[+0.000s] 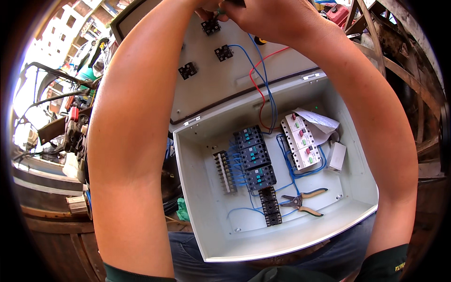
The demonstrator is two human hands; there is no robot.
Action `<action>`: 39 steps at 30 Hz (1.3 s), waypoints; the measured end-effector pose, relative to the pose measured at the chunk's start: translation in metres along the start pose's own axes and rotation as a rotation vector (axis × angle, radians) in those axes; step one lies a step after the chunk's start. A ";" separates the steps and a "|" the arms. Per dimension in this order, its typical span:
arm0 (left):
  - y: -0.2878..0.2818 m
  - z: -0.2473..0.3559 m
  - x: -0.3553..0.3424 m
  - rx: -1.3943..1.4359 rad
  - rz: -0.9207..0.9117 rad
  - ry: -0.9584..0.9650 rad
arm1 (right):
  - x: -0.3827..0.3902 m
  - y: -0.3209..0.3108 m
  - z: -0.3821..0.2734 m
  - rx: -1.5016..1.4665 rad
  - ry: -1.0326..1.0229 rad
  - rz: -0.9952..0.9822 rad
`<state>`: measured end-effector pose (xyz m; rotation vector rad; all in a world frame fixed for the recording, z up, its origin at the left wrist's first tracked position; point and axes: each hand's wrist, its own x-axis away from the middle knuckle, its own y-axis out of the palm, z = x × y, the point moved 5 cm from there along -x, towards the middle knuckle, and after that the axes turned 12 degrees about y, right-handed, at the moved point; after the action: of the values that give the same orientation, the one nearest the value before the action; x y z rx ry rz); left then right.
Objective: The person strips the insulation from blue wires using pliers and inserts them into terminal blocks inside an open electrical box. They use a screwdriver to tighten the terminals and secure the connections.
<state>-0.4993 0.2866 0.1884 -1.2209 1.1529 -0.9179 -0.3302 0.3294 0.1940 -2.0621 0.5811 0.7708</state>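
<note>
Both my arms reach to the raised lid (235, 70) of a grey metal electrical box. At the top edge, my left hand (205, 13) has its fingers curled beside a black contact block (210, 27) on the lid's inner face. My right hand (256, 16) is closed next to it, pinching a small greenish thing that I cannot make out. Much of both hands is cut off or hidden. Two more black contact blocks, one nearer right (224, 52) and one nearer left (188, 70), sit below. Blue wires (249, 56) and a red wire (256, 84) run from the lid into the box.
Inside the box (216, 254) are a terminal strip (224, 171), black contactors (253, 157), relay sockets (270, 207) and white motor breakers (300, 141). Wire strippers (303, 202) lie on its floor, near a folded paper (319, 123) and a small white box (336, 157). Metal frames (399, 70) stand at right.
</note>
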 end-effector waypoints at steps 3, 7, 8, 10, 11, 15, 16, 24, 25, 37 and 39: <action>-0.001 0.000 0.003 0.007 0.005 0.000 | 0.002 -0.006 -0.018 0.101 -0.143 -0.082; -0.001 0.001 0.004 0.024 0.018 0.006 | -0.005 -0.010 -0.041 0.176 -0.057 -0.127; -0.001 0.002 0.002 0.027 0.021 0.009 | -0.010 -0.008 -0.044 0.274 -0.034 -0.175; -0.001 0.001 0.004 0.030 0.023 0.007 | -0.016 -0.002 -0.044 0.591 -0.016 -0.366; -0.001 0.000 0.006 0.033 0.023 0.008 | -0.018 -0.001 -0.045 0.683 0.005 -0.447; -0.004 -0.006 0.019 0.015 0.003 -0.020 | -0.003 0.015 -0.041 0.504 -0.145 -0.160; -0.004 -0.002 0.013 0.029 0.019 -0.004 | -0.001 0.010 -0.041 0.501 -0.154 -0.137; -0.005 0.000 0.012 0.047 0.034 0.001 | 0.000 -0.002 -0.046 0.504 -0.080 -0.194; -0.005 0.000 0.013 0.047 0.033 0.003 | 0.000 -0.002 -0.046 0.507 -0.075 -0.201; -0.002 -0.002 0.018 0.063 0.046 -0.003 | -0.001 0.000 -0.045 0.527 -0.025 -0.257; 0.000 -0.003 0.019 0.067 0.047 -0.004 | -0.001 0.001 -0.047 0.534 -0.010 -0.283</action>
<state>-0.4983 0.2678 0.1855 -1.1364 1.1348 -0.9114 -0.3168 0.2901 0.2158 -1.5967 0.4192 0.4035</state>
